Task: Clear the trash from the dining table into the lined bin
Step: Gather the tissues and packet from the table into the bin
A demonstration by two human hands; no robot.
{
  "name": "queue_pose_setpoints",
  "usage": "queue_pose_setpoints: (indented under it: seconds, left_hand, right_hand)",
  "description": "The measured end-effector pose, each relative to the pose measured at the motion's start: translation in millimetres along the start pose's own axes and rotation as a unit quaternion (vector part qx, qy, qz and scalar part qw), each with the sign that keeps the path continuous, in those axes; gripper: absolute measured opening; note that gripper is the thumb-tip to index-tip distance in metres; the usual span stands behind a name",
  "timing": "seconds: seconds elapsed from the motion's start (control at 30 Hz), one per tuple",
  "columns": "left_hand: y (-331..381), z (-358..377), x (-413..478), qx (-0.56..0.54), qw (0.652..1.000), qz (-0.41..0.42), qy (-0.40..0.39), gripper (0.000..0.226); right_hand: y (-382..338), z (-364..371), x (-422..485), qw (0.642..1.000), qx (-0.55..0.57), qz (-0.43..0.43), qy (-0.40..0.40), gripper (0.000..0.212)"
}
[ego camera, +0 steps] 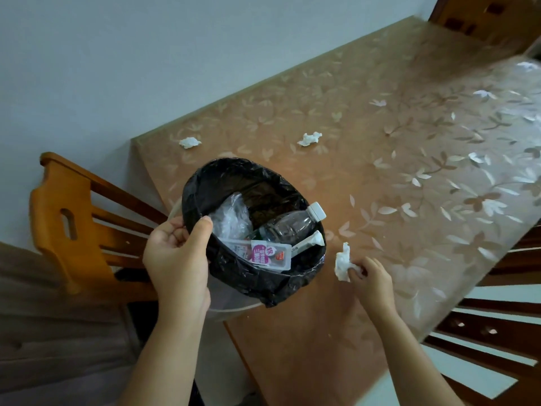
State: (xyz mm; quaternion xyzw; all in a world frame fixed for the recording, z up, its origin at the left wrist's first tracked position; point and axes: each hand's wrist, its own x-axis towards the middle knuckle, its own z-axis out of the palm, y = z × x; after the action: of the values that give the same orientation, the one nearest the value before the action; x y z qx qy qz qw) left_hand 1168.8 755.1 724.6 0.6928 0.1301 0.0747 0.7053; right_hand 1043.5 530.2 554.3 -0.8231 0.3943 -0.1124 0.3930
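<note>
The table [336, 186], under a leaf-patterned cover, runs out of frame at the right. A wooden chair [70, 218] stands at its left end, its seat mostly hidden. I hold the bin [248, 279] at the table's near corner. Its black liner hides most of the pale body, and I cannot tell whether it rests on the table. My left grip [175, 256] clamps the rim, thumb inside the liner. My right grip [373, 278] pinches a crumpled tissue [342, 263] just beside the bin. Inside lie a clear bottle [288, 225] and a half-buried purple packet [268, 254]. Beyond the bin lie a left wad [190, 142] and a right wad [309, 139].
</note>
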Motion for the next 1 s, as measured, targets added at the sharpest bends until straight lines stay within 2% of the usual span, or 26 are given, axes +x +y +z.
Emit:
queue_pose_setpoints:
  seconds: [0.13, 0.27, 0.43, 0.6, 0.77, 0.9, 1.0]
  left_hand:
    - [-1, -4, -6, -0.018, 0.999, 0.003, -0.043, 0.030]
    - [2, -4, -12, -0.041, 0.997, -0.003, -0.065, 0.019]
    - [9, -3, -17, -0.057, 0.995, -0.013, -0.084, 0.018]
    - [17, -3, -21, -0.043, 0.993, -0.003, -0.108, 0.022]
    - [25, -2, -27, -0.059, 0.991, 0.007, -0.117, 0.016]
    - [27, -6, -28, -0.077, 0.992, 0.006, -0.102, 0.018]
    - [26, -10, -24, -0.083, 0.993, 0.004, -0.089, 0.017]
  right_hand:
    - [-25, -32, -10, 0.996, 0.037, -0.010, 0.083, 0.008]
    - [-59, -66, -17, 0.987, 0.089, -0.039, 0.129, 0.012]
    - [-110, -93, -32, 0.974, 0.138, -0.105, 0.145, 0.015]
    - [-157, -99, -49, 0.968, 0.134, -0.184, 0.103, 0.026]
    - [-191, -91, -53, 0.965, 0.075, -0.250, -0.008, 0.017]
    - [-202, -85, -55, 0.956, 0.003, -0.272, -0.113, 0.030]
    - [-196, -87, -56, 0.959, 0.018, -0.275, -0.065, 0.029]
